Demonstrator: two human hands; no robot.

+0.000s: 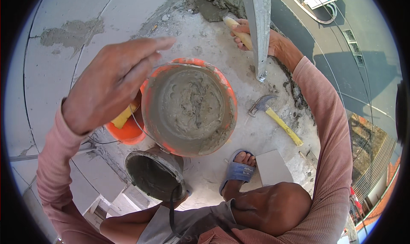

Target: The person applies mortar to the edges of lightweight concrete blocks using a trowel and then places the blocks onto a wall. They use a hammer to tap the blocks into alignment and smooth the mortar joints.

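My left hand (113, 79) is raised at the left with its fingers stretched out and nothing in it, slightly smeared by motion. Below and to its right stands a large orange bucket (232, 99) holding wet grey mortar (194, 103). At the far right, my right hand (242, 33) is closed round a pale wooden handle (232, 25), partly behind a metal post (257, 35). The tool's other end cannot be made out. Wet mortar (209, 7) lies at the wall's foot just beyond that hand.
A claw hammer (279, 121) with a yellow handle lies right of the bucket. A smaller orange bucket (130, 135) holds something yellow (124, 117). A black bucket (156, 175) stands near my feet, and a pale tile (274, 168) lies by my sandal. The ledge (294, 84) drops off at right.
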